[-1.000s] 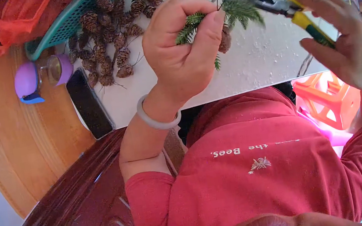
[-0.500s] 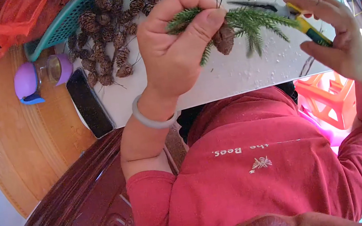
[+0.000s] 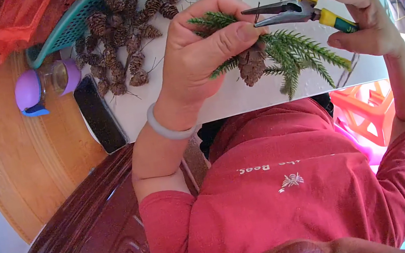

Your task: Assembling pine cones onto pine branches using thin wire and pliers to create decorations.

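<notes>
My left hand (image 3: 201,52) is pinching a green sprig (image 3: 286,55) with a pine cone (image 3: 252,63) over the white counter (image 3: 240,99), while my right hand (image 3: 359,11) is wrapped around yellow-handled pliers (image 3: 295,10), tips right at the sprig.

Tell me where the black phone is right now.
In the head view the black phone lies left of the left hand, at the white board's edge, just below the purple bottle and pine cones.

The person wears a red short-sleeved shirt (image 3: 289,203) and a pale grey bangle (image 3: 168,127) on the left wrist.
</notes>
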Motion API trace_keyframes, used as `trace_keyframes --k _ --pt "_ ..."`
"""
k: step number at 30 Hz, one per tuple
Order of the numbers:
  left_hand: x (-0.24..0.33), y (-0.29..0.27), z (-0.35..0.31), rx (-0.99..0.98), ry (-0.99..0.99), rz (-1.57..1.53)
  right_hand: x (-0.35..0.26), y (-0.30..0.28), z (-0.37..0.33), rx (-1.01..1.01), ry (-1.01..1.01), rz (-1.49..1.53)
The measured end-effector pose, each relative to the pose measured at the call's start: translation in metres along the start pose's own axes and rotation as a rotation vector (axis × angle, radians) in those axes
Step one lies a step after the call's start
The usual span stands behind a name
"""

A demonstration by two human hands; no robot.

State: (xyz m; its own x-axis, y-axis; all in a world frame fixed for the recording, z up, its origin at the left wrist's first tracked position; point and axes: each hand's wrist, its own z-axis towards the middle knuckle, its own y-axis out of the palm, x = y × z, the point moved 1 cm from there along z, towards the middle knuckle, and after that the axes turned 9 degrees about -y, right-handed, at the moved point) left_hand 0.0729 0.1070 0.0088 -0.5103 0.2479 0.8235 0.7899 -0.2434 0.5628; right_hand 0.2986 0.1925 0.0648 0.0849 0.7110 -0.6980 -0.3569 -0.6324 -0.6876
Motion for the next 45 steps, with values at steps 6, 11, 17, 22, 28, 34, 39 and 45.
trace_keyframes --k 6,11,17,22,28,34,39,45 --pt "0.0 0.005 0.006 0.028 0.001 -0.076 0.011 0.0 0.003 0.024 -0.094 -0.033" --pt "-0.002 0.001 0.011 0.026 -0.01 -0.019 0.015 0.0 -0.003 0.022 -0.058 -0.004" --pt "-0.006 -0.001 0.01 0.352 0.287 0.574 0.005 0.01 -0.006 0.113 0.062 -0.056" --pt "0.004 -0.005 0.007 0.452 1.029 1.487 -0.015 0.03 -0.014 0.139 0.255 0.072" --pt "0.005 0.001 -0.004 0.48 1.151 1.543 -0.046 0.042 -0.01 0.342 0.638 0.735" --pt "0.002 0.015 -0.008 0.491 1.014 1.269 -0.065 0.042 -0.017 0.403 0.649 0.575" --pt "0.007 0.029 -0.024 0.362 0.416 0.598 -0.055 0.027 -0.019 0.218 0.133 -0.045" --pt "0.009 0.024 -0.027 0.122 0.133 0.067 -0.059 0.015 -0.009 0.096 -0.053 -0.151"
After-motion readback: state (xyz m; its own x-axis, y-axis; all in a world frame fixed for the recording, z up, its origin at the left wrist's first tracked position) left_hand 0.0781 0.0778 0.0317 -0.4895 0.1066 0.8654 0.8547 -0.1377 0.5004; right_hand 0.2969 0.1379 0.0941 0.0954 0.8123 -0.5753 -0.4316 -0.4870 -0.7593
